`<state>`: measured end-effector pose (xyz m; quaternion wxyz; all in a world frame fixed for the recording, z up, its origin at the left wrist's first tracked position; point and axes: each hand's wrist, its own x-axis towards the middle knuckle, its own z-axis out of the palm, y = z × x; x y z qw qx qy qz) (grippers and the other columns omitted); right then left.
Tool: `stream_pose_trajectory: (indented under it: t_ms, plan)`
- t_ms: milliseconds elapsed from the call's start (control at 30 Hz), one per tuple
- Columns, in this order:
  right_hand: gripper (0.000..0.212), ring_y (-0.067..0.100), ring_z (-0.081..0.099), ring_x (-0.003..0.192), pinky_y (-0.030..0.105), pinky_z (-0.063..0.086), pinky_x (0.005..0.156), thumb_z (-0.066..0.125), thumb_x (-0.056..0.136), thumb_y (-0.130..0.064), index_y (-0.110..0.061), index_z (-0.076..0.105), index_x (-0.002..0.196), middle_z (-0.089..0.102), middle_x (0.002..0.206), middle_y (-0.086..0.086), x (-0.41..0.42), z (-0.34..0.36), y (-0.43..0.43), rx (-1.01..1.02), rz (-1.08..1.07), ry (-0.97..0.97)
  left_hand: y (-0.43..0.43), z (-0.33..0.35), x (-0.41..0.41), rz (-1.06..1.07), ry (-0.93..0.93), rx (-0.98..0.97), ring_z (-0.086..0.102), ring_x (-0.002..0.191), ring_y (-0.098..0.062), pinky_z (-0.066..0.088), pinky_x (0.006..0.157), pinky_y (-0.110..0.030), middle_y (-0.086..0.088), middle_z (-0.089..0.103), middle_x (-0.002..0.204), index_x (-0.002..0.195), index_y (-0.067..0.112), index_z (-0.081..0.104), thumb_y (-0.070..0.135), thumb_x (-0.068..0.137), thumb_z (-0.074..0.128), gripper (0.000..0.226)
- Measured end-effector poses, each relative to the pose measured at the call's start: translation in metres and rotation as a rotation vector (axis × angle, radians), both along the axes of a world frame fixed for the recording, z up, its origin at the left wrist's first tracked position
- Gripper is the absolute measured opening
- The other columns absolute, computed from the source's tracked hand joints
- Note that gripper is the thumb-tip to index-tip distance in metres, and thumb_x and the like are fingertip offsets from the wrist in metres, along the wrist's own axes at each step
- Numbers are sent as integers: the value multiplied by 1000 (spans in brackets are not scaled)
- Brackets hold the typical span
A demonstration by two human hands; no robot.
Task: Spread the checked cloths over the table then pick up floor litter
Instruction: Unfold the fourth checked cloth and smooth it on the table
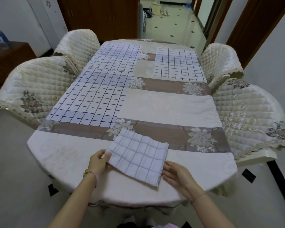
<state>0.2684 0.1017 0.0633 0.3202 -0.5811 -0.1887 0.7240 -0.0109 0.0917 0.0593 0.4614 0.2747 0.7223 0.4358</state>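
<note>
Three white checked cloths lie spread flat on the table (168, 109): one at near left (92, 97), one at far left (115, 57), one at far right (178, 64). A fourth checked cloth (138, 155), still folded, lies at the near edge. My left hand (99, 162) pinches its left corner between thumb and fingers. My right hand (176, 175) rests with fingers apart at the cloth's right lower edge, touching it.
Four quilted cream chairs flank the table, two on the left (33, 89) and two on the right (247, 112). A dark wooden cabinet (5, 63) stands at far left. Pale tiled floor (15, 178) with small black diamonds surrounds the table; a hallway (173, 27) opens beyond.
</note>
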Motion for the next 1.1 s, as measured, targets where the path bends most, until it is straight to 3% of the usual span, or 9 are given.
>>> stream_pose_trajectory:
  t_ms: [133,267,367,467,533,667,833,967,1100]
  plan:
    - [14,24,66,94,35,54,85,55,89,-15,-9,63,99,69,100,10,-6,-4,24,53,-7,-23,6,0,-8,-57,-11,-28,56,67,-23,51,43,-15,-11,59,76,92,-4,58,-1,90,54,6]
    - [14,21,67,72,35,58,75,58,88,-13,-6,67,98,72,79,9,-13,-1,40,77,-2,-93,14,-2,-16,-109,39,-80,58,73,-25,56,56,-25,-20,62,96,101,0,57,0,90,53,11]
    - [10,14,61,57,28,58,62,58,89,-10,-4,66,91,67,62,4,-14,-5,42,71,-27,-159,15,-3,-9,-136,431,-128,55,102,-35,47,87,-40,-20,56,121,123,7,50,9,87,58,37]
    - [10,15,63,66,26,58,67,61,88,-11,-4,68,87,70,69,5,-12,-9,33,95,-19,-148,6,11,28,-293,750,25,48,116,-34,37,98,-39,-15,53,127,127,8,51,21,84,61,46]
    - [10,16,63,73,27,57,70,62,87,-13,-7,69,83,69,76,7,-13,-6,23,104,2,-120,-5,21,63,-507,672,91,48,118,-25,36,100,-33,-5,55,127,125,14,53,47,78,51,57]
    - [21,9,57,57,22,49,59,61,89,-14,-11,63,67,61,62,3,-17,4,2,147,43,-48,-16,25,115,-710,649,87,49,113,-12,40,95,-28,10,53,123,121,26,52,70,68,34,71]
    - [17,12,64,69,20,53,63,62,88,-18,-6,55,77,65,78,13,-16,13,-8,209,71,-13,-17,24,127,-590,589,199,55,97,-10,46,82,-27,6,60,104,95,22,60,40,86,57,21]
    - [16,16,68,83,21,55,67,62,88,-20,-6,56,90,66,88,14,-13,15,-9,289,51,-8,-17,34,118,-409,503,313,60,80,-7,51,72,-25,3,64,85,78,16,63,25,87,60,13]
    - [62,21,68,92,28,58,76,82,59,-44,3,64,95,70,93,13,-2,22,-7,367,-91,-2,-9,52,94,-56,236,356,57,67,4,43,61,-11,6,64,75,75,18,62,13,87,61,13]
